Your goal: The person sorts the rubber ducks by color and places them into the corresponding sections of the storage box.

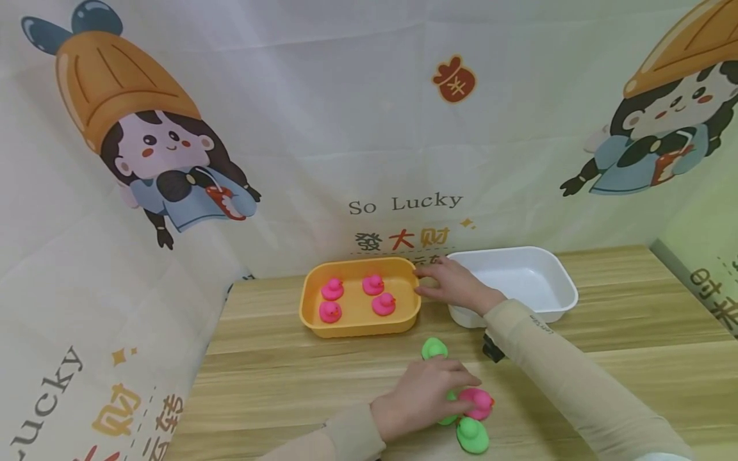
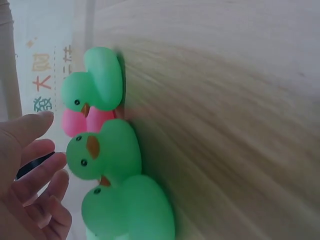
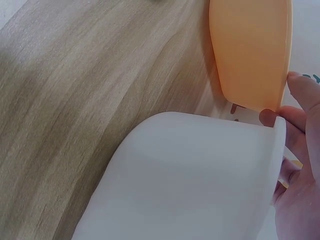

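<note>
In the head view my left hand (image 1: 423,397) hovers over a loose group of toy ducks, fingers loosely bent and apart. A pink duck (image 1: 483,404) and a green duck (image 1: 473,436) lie by its fingertips. Another green duck (image 1: 435,347) sits behind the hand, and one more is partly hidden beneath it. The left wrist view shows nothing between these fingers, with a green duck (image 2: 105,155) close in front of them. My right hand (image 1: 455,285) reaches to the right end of the orange tub (image 1: 360,330), its extended fingertips at the rim. Several pink ducks (image 1: 373,285) sit inside that tub.
A white tub (image 1: 567,298) stands right of the orange one, partly behind my right hand and forearm. A small black object (image 1: 492,347) shows beside the right sleeve. The wooden table (image 1: 259,378) meets a printed cloth backdrop (image 1: 323,128) behind the tubs.
</note>
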The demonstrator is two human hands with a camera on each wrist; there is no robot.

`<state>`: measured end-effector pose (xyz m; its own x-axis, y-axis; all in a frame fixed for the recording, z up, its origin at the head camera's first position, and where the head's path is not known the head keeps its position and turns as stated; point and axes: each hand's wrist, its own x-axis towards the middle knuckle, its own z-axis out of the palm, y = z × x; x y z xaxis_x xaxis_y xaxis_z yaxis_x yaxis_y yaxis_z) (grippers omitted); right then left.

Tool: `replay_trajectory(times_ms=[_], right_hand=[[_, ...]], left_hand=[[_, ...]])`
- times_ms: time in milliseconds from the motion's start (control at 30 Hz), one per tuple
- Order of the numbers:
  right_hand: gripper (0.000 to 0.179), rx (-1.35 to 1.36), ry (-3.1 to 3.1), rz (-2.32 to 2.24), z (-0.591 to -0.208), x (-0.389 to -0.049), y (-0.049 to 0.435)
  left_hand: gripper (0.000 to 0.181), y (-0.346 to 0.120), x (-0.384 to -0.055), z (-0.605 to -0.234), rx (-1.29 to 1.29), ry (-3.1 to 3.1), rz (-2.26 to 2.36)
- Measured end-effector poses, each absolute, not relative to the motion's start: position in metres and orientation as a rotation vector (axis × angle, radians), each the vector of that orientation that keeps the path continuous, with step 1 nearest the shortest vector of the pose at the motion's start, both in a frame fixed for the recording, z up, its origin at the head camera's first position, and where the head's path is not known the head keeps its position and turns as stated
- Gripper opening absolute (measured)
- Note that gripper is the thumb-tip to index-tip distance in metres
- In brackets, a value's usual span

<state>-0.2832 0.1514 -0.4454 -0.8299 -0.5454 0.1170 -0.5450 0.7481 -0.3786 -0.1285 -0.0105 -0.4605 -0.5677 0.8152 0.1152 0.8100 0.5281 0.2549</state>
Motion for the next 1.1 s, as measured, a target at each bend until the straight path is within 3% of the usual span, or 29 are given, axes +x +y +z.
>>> replay_trajectory(times_ms=[1100], right_hand=[[0.045, -0.915, 2.941, -0.635, -0.444, -0.281, 0.150]], left_hand=[[0.021, 0.008, -0.119, -0.473, 1.404, 2.779, 0.490]])
